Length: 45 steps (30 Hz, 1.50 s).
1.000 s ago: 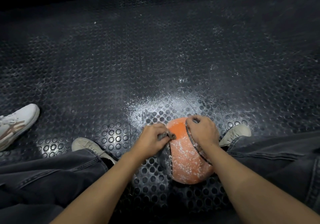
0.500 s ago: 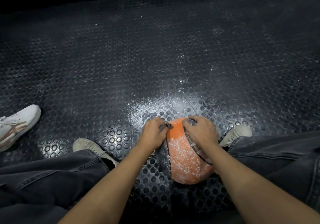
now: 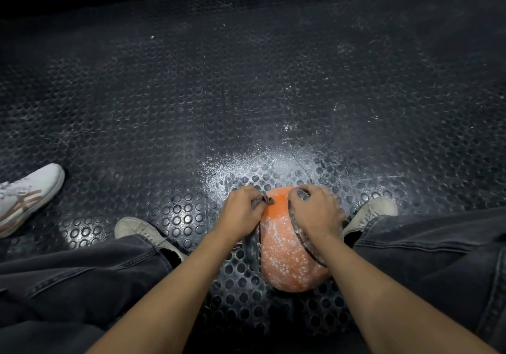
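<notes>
An orange rounded object (image 3: 287, 247), speckled with white powder, stands on the black studded floor mat (image 3: 246, 93) between my feet. My left hand (image 3: 241, 214) pinches a small grey piece of abrasive or cloth (image 3: 262, 200) against the object's upper left side. My right hand (image 3: 315, 214) grips the object's top right, with its fingers curled over a thin dark band (image 3: 304, 247) that runs around the object. What lies under my right palm is hidden.
White dust (image 3: 260, 162) is spread on the mat just beyond the orange object. My two beige shoes (image 3: 142, 230) (image 3: 372, 211) and dark jeans frame the object. Another person's white sneaker (image 3: 27, 195) rests at the left edge. A dark wall base runs along the top.
My left hand has slid the grey piece up the orange object's left side toward its top. My right hand has kept its grip.
</notes>
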{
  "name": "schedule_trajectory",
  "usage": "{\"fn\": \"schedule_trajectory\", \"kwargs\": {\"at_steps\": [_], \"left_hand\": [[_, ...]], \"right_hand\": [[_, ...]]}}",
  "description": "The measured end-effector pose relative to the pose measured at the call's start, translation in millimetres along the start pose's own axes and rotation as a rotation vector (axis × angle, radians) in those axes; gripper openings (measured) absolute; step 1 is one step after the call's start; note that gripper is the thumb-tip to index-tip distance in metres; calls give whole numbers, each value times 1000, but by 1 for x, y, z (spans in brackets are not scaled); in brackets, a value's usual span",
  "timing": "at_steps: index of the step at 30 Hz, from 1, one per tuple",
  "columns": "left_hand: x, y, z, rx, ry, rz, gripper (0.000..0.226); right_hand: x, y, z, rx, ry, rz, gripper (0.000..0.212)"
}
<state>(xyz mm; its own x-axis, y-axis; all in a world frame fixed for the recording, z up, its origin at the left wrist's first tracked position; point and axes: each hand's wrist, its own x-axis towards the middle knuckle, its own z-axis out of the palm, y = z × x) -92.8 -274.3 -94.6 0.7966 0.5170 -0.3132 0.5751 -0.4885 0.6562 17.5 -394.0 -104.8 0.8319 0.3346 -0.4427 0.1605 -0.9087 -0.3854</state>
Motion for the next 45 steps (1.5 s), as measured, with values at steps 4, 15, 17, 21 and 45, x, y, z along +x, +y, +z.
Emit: {"fn": "schedule_trajectory", "kwargs": {"at_steps": [4,15,17,21,45], "left_hand": [[-12,-11,-11,-130,-140,64,10],[-5,-15,-17,-85,-141,76,12],[5,-8,-11,38,-52,23,17],[1,0,-5,60,-8,83,12],[-16,-3,-12,56,-199,208,12]], "right_hand": [[-2,-4,3,-36,-21,3,52],[-3,2,4,42,-56,-20,51],[-4,-1,4,34,-64,-41,52],[-8,0,6,84,-30,-24,44],[4,2,7,151,-77,73,29]]}}
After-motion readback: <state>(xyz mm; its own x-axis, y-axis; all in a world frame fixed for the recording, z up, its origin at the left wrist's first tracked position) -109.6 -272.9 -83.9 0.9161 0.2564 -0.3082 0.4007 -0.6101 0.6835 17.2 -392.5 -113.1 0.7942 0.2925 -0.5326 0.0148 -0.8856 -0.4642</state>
